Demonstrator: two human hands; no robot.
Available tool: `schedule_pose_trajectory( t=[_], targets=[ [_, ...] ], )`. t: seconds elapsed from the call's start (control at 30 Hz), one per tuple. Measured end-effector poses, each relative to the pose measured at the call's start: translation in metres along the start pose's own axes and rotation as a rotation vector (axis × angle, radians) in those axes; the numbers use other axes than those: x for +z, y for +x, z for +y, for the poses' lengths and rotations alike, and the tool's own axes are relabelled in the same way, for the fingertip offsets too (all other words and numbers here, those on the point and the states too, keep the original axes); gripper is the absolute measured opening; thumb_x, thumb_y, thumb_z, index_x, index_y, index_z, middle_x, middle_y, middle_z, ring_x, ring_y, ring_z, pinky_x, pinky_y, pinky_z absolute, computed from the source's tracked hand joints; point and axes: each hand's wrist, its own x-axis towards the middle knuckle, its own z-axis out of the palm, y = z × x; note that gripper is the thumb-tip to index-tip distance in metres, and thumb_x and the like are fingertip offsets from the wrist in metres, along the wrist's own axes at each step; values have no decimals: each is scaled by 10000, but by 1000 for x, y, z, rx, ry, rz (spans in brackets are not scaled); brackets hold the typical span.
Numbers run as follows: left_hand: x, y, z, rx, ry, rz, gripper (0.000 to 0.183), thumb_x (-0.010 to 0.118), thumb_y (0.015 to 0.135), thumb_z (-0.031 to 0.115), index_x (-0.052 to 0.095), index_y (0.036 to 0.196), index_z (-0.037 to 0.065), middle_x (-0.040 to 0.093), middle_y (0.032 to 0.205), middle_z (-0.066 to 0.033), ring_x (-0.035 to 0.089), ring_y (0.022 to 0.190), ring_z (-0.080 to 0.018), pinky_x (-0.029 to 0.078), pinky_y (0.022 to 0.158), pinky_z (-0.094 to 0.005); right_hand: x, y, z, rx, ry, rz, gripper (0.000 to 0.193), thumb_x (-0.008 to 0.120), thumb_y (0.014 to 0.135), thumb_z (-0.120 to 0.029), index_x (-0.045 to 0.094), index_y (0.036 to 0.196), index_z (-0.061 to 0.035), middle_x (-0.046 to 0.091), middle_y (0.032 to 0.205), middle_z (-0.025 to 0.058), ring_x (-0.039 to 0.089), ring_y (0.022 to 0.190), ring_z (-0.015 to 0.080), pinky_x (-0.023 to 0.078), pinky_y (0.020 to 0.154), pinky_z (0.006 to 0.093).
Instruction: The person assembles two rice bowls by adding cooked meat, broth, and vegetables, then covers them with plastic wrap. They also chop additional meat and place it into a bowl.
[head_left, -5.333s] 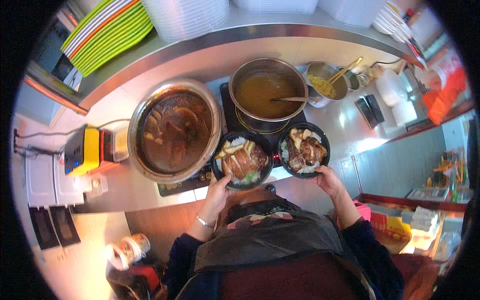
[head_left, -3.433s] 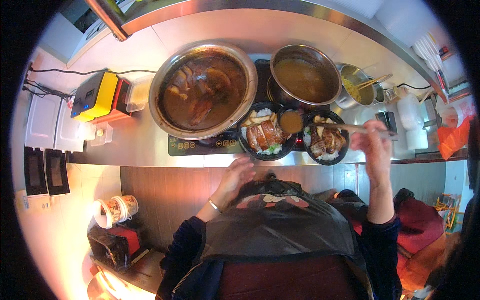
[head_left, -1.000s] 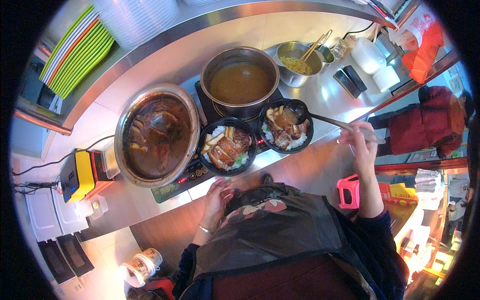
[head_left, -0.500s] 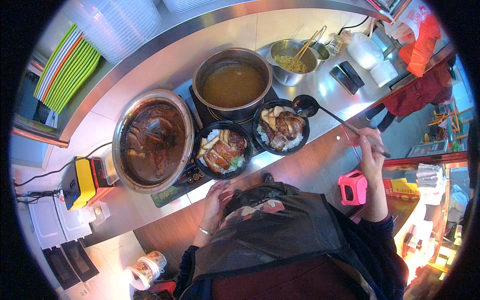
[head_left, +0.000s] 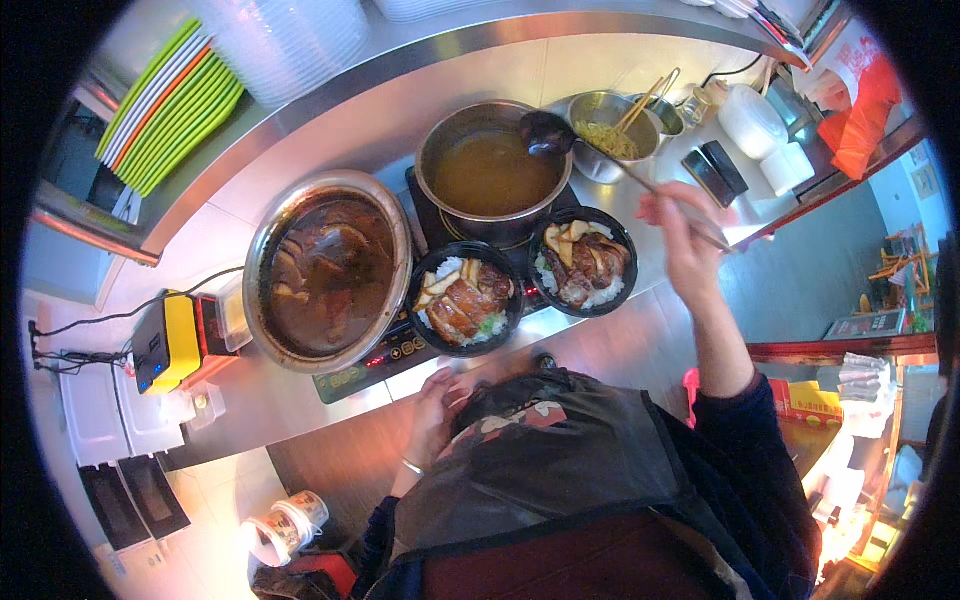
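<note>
My right hand (head_left: pixel 690 235) is closed round the long handle of a dark ladle (head_left: pixel 547 133). The ladle's head hangs over the right rim of a deep steel pot (head_left: pixel 485 180) of brown broth. Below the pot, two black bowls hold rice topped with sliced brown meat and pale slices: the left bowl (head_left: pixel 465 300) also shows some green, and the right bowl (head_left: pixel 585 262) sits nearer my right arm. My left hand (head_left: pixel 435 410) stays low by my dark apron (head_left: pixel 540 470), fingers loosely bent and apart, with nothing visible in it.
Left of the bowls stands a wide steel pan (head_left: pixel 328 275) of dark sauce with meat. A steel pot of noodles (head_left: pixel 612 140) with chopsticks is behind my right hand. Dark boxes (head_left: pixel 715 172) and white containers (head_left: pixel 752 122) lie farther right. A shelf (head_left: pixel 400 65) overhangs the counter's back.
My right hand has carried the ladle up and left, from beside the right bowl to the broth pot's rim. The view has shifted slightly; the person in red at the right is gone from it.
</note>
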Motion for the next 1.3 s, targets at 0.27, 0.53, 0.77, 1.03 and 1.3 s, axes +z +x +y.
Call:
schedule_pose_trajectory(
  t=[0.27, 0.53, 0.77, 1.03, 1.3],
  targets=[
    [-22, -16, -14, 37, -97, 79, 333, 466, 883, 144, 414, 1199, 54, 510, 1046, -76, 551, 862, -183, 454, 759, -311, 58, 32, 50, 247, -189, -54, 137, 481, 889, -136, 546, 977, -54, 606, 756, 79, 602, 652, 120, 470, 580, 232],
    [-23, -18, -18, 76, -143, 53, 303, 470, 880, 148, 435, 1165, 54, 510, 1047, -85, 553, 852, -182, 457, 750, -301, 16, 34, 14, 394, 343, 170, 186, 475, 901, -191, 488, 992, -30, 613, 767, 136, 605, 611, 180, 493, 561, 266],
    [-4, -5, -7, 8, -36, 18, 257, 453, 887, 135, 458, 1133, 58, 538, 1012, -72, 550, 839, -180, 455, 740, -304, -41, -7, -24, 337, 284, 208, 205, 449, 909, -221, 488, 979, -33, 614, 756, 146, 607, 607, 183, 492, 570, 271],
    [16, 13, -6, -51, 108, -60, 212, 463, 889, 131, 481, 1093, 81, 559, 984, -52, 570, 811, -158, 467, 712, -275, -75, -62, -22, 387, 16, 177, 204, 452, 913, -213, 479, 969, -19, 597, 757, 114, 594, 629, 161, 487, 591, 249],
    [23, 19, -3, -64, 124, -104, 215, 473, 886, 131, 475, 1096, 83, 563, 980, -46, 583, 794, -154, 472, 687, -264, -95, -81, -18, 267, -160, 180, 195, 465, 909, -161, 491, 989, 15, 600, 779, 117, 597, 652, 157, 491, 610, 258]
  ],
)
